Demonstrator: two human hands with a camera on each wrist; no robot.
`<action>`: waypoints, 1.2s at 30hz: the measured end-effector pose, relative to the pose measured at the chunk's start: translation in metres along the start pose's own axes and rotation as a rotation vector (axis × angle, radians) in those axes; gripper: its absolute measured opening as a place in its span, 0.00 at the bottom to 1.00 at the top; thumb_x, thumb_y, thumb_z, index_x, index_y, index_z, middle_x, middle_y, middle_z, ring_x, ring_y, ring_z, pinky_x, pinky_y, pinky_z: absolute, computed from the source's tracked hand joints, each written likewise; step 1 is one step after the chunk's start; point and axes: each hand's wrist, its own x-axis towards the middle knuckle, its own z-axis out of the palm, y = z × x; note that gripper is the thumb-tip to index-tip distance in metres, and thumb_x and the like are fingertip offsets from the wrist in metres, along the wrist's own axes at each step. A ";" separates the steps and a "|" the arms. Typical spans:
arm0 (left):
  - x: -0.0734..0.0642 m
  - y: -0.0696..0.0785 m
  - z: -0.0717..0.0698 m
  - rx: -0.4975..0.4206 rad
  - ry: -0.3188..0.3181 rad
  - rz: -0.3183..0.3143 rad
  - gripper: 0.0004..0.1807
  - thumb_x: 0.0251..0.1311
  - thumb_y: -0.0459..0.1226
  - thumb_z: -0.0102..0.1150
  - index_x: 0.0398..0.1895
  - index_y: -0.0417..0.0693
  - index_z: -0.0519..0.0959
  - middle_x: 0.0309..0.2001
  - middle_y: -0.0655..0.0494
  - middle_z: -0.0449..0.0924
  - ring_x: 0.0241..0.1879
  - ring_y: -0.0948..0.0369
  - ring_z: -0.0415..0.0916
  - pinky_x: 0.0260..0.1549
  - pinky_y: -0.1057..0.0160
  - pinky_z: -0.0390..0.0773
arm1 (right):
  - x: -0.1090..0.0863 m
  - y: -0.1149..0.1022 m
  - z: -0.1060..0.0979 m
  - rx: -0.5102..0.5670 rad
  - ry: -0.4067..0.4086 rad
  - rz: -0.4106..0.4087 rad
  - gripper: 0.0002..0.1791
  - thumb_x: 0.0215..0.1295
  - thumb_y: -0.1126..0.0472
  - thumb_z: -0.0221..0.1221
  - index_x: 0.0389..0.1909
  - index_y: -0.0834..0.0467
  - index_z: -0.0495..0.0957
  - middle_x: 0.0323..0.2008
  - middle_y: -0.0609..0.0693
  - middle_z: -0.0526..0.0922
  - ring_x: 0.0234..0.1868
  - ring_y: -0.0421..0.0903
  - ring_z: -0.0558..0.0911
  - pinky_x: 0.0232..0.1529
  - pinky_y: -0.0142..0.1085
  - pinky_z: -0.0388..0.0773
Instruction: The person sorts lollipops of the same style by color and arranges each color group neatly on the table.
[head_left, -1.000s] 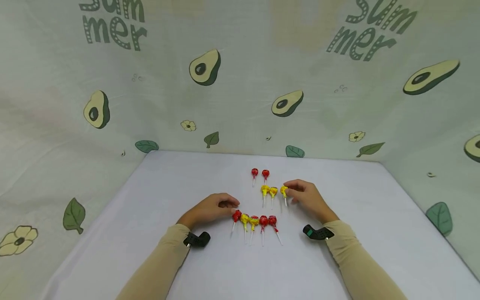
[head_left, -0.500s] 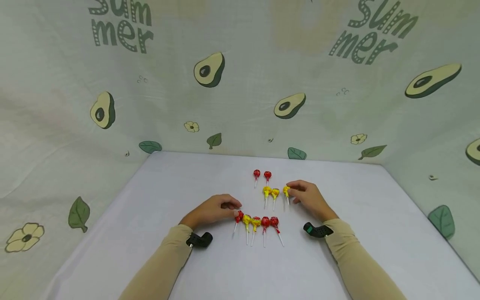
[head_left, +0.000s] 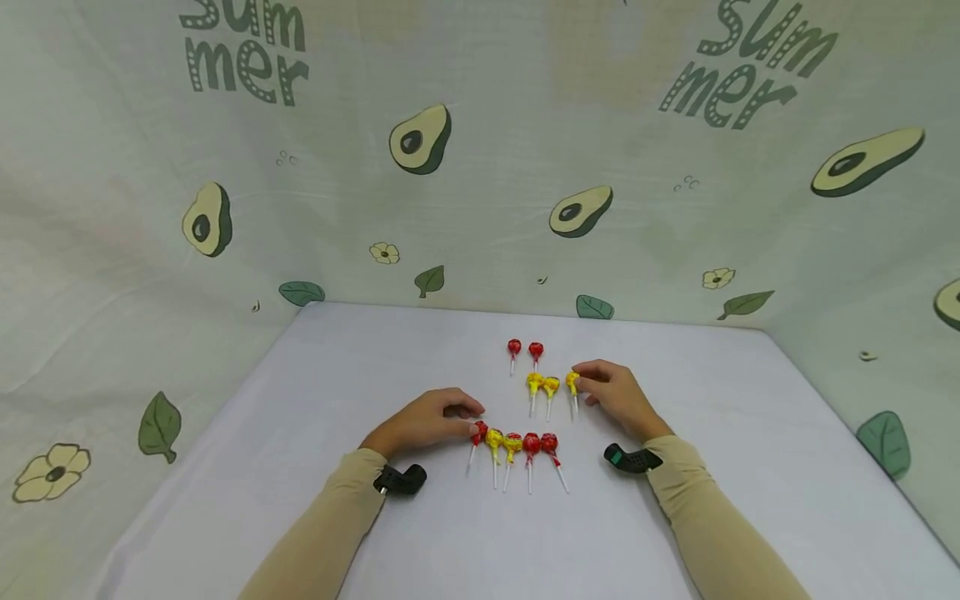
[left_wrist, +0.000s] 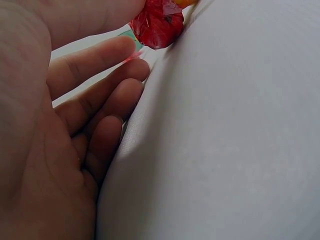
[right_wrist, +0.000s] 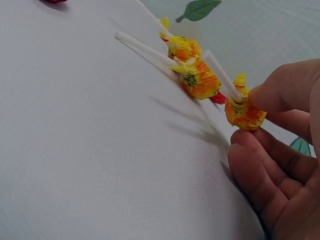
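In the head view my right hand [head_left: 617,398] pinches a yellow lollipop [head_left: 572,382] at its wrapped head. The right wrist view has the thumb against this lollipop [right_wrist: 245,112], its white stick slanting up and left. My left hand [head_left: 426,422] rests at the left end of the front row, its thumb at a red lollipop [head_left: 479,431]. Beneath that thumb in the left wrist view, the red wrapper [left_wrist: 157,25] shows a gap to the loosely bent fingers. Two yellow lollipops [head_left: 534,382] lie just left of my right hand.
To the right of the red one, the front row continues with yellow lollipops [head_left: 512,444] and red lollipops [head_left: 532,444]. Two more red lollipops [head_left: 513,347] lie farther back. A white cloth covers the table [head_left: 360,358], and a printed curtain [head_left: 487,150] hangs behind it.
The whole head view has shifted slightly right and down. Both hands keep nearly the same places beside the lollipops, and the rows stay as they were.
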 end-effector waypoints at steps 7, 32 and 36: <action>-0.001 0.001 -0.001 -0.012 -0.015 -0.002 0.20 0.59 0.51 0.70 0.53 0.60 0.82 0.50 0.70 0.79 0.50 0.65 0.74 0.55 0.57 0.72 | -0.002 0.000 0.000 -0.002 0.001 -0.030 0.17 0.72 0.59 0.60 0.57 0.62 0.79 0.52 0.58 0.82 0.44 0.51 0.80 0.40 0.38 0.80; 0.003 -0.001 -0.002 -0.013 -0.014 0.029 0.17 0.59 0.52 0.70 0.49 0.60 0.84 0.46 0.70 0.80 0.50 0.64 0.74 0.55 0.55 0.72 | -0.003 -0.003 0.004 -0.060 0.001 -0.034 0.17 0.72 0.57 0.60 0.56 0.60 0.79 0.52 0.55 0.82 0.47 0.51 0.80 0.42 0.38 0.80; 0.003 -0.001 -0.002 -0.003 -0.016 0.040 0.14 0.59 0.51 0.69 0.47 0.63 0.84 0.46 0.71 0.80 0.51 0.64 0.73 0.55 0.54 0.71 | -0.003 -0.003 0.005 -0.068 0.006 -0.033 0.16 0.71 0.57 0.60 0.56 0.59 0.80 0.51 0.54 0.82 0.46 0.50 0.80 0.42 0.37 0.80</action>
